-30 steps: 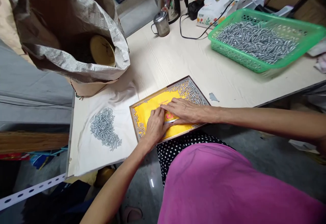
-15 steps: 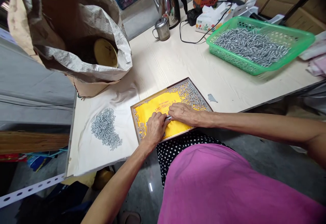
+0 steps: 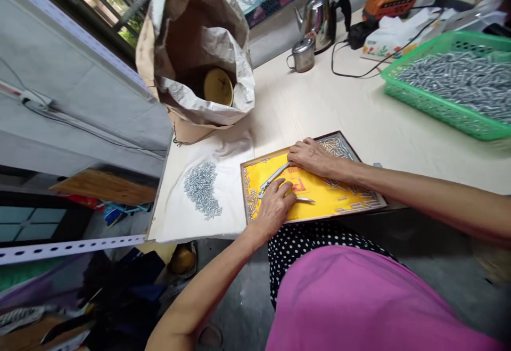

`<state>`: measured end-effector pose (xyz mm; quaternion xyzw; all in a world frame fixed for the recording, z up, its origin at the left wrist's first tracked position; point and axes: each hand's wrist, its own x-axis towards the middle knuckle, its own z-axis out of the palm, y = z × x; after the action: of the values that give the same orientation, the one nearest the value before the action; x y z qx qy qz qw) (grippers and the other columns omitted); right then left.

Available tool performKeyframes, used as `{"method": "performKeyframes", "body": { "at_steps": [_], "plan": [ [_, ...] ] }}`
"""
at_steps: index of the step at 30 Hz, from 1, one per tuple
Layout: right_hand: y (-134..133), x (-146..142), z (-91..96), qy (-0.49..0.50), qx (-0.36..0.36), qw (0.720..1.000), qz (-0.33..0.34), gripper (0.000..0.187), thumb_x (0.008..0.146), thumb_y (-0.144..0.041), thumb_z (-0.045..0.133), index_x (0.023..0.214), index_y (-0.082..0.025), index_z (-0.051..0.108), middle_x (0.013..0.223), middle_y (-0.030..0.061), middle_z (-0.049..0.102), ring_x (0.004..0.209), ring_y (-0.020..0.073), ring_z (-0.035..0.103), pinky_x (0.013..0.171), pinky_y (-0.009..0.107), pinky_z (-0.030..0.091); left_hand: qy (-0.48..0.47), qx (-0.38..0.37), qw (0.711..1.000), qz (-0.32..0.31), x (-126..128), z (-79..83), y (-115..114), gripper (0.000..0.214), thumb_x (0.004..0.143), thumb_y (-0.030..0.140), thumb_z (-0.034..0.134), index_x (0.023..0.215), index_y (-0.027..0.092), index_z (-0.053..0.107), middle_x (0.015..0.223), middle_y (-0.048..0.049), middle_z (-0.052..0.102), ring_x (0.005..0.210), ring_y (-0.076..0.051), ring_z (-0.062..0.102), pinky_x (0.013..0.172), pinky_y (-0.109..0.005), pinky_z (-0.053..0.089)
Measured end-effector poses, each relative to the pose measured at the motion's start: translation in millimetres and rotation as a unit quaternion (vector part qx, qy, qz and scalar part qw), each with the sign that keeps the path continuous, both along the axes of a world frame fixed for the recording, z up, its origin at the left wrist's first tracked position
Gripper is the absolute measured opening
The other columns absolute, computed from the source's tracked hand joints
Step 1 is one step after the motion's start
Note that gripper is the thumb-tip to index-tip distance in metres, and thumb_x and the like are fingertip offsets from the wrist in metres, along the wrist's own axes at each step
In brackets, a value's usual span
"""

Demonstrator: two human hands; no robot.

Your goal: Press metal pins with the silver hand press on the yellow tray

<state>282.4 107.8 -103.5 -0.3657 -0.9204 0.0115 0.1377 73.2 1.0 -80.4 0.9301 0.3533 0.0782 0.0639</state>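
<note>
A shallow tray (image 3: pixel 255 159) with a yellow printed bottom lies at the table's front edge. Small metal pins (image 3: pixel 337 148) are scattered along its sides and thickest in its far right corner. Over the yellow sheet is a silver hinged metal tool (image 3: pixel 275 177) with two long arms spread apart; its exact kind is unclear. My left hand (image 3: pixel 275 204) curls over the tool near its joint, with one arm sticking out past the thumb. My right hand (image 3: pixel 313 156) has its fingers closed at the end of the other arm; that fingertip contact is partly hidden.
A heap of metal pins (image 3: pixel 202 188) lies on white cloth left of the tray. Behind it stands an open paper sack (image 3: pixel 183 122) with a yellow round container (image 3: pixel 218 87) inside. A green basket (image 3: pixel 439 115) of pins, a kettle (image 3: pixel 317 18) and a lidded metal cup (image 3: pixel 303 55) stand farther back.
My hands have moved apart, and the tool between them now shows with its arms spread. Several pins now lie along the tray's near right edge. The view has shifted left.
</note>
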Motion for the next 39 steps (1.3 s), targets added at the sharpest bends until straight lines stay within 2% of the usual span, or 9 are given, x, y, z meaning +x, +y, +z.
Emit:
{"method": "performKeyframes", "body": {
  "at_steps": [3,5,9,12,15,18,28,34,39],
  "plan": [
    [2.8,-4.3,0.5,-0.026,0.038,0.999,-0.006,0.019,0.099,-0.020,0.050,0.089,-0.020,0.066,0.090,0.0066,0.068,0.091,0.0239,0.051,0.078,0.037,0.027,-0.017,0.012,0.999,0.031,-9.8,4.2,1.4,0.023,0.100,0.029,0.051,0.102,0.019,0.071,0.122,-0.0126,0.063,0.122,-0.026,0.053,0.103,-0.045,0.049],
    [-6.5,-4.0,3.5,-0.031,0.050,0.998,-0.016,0.016,0.097,-0.020,0.051,0.092,-0.020,0.067,0.094,0.0083,0.067,0.094,0.0254,0.051,0.078,0.037,0.028,-0.032,0.043,0.992,0.112,-29.2,9.5,6.0,0.024,0.100,0.031,0.051,0.104,0.020,0.072,0.116,-0.0118,0.064,0.111,-0.025,0.056,0.096,-0.041,0.051],
    [-43.3,-5.8,11.4,0.040,0.008,0.999,-0.019,0.019,0.098,-0.034,0.056,0.094,-0.019,0.067,0.092,0.0086,0.065,0.089,0.0241,0.052,0.078,0.036,0.031,0.021,0.107,0.935,0.337,-95.3,23.0,32.8,0.028,0.101,0.026,0.046,0.102,0.018,0.073,0.106,-0.0125,0.065,0.101,-0.027,0.053,0.087,-0.039,0.048],
    [-74.3,-13.5,9.8,0.078,-0.032,0.996,0.007,0.022,0.096,-0.038,0.058,0.091,-0.019,0.067,0.093,0.0077,0.064,0.086,0.0228,0.054,0.078,0.036,0.033,0.125,0.099,0.901,0.403,-144.4,27.5,61.3,0.032,0.100,0.022,0.043,0.102,0.016,0.075,0.107,-0.0148,0.065,0.104,-0.030,0.051,0.085,-0.040,0.045],
    [-95.8,-22.6,-0.6,0.087,-0.045,0.995,0.002,0.012,0.093,-0.031,0.064,0.097,-0.020,0.066,0.093,0.0062,0.064,0.087,0.0229,0.056,0.077,0.035,0.035,0.214,0.063,0.893,0.391,-173.1,26.8,85.0,0.033,0.098,0.017,0.042,0.107,0.016,0.074,0.108,-0.0150,0.063,0.106,-0.031,0.049,0.081,-0.038,0.042],
    [-104.8,-28.1,-10.5,0.087,-0.042,0.995,-0.025,0.010,0.090,-0.018,0.064,0.100,-0.022,0.066,0.092,0.0051,0.063,0.086,0.0224,0.056,0.075,0.035,0.036,0.265,0.035,0.897,0.351,-183.9,26.4,100.2,0.033,0.097,0.014,0.040,0.102,0.015,0.073,0.107,-0.0162,0.062,0.107,-0.031,0.047,0.080,-0.038,0.040],
    [-108.7,-29.7,-15.0,0.105,-0.037,0.993,-0.046,0.015,0.090,-0.015,0.061,0.101,-0.024,0.066,0.092,0.0052,0.063,0.084,0.0225,0.055,0.074,0.035,0.037,0.222,-0.042,0.932,0.285,-197.1,32.1,119.7,0.027,0.091,0.009,0.043,0.083,0.018,0.067,0.102,-0.0161,0.063,0.108,-0.030,0.049,0.086,-0.040,0.040],
    [-108.3,-31.1,-17.9,0.096,-0.034,0.993,-0.052,0.015,0.090,-0.016,0.063,0.102,-0.023,0.065,0.093,0.0057,0.062,0.084,0.0227,0.055,0.074,0.035,0.039,0.111,-0.063,0.937,0.327,-200.7,36.6,119.2,0.018,0.087,0.014,0.050,0.074,0.019,0.062,0.096,-0.0138,0.066,0.104,-0.028,0.053,0.092,-0.039,0.041],
    [-105.6,-25.1,-17.1,0.092,-0.059,0.994,-0.029,0.015,0.089,-0.015,0.063,0.103,-0.022,0.066,0.095,0.0063,0.063,0.086,0.0230,0.057,0.073,0.035,0.042,-0.020,-0.080,0.900,0.427,-201.8,36.7,99.4,0.018,0.088,0.025,0.048,0.077,0.018,0.060,0.079,-0.0065,0.065,0.080,-0.020,0.059,0.081,-0.034,0.047]
  ]
}}
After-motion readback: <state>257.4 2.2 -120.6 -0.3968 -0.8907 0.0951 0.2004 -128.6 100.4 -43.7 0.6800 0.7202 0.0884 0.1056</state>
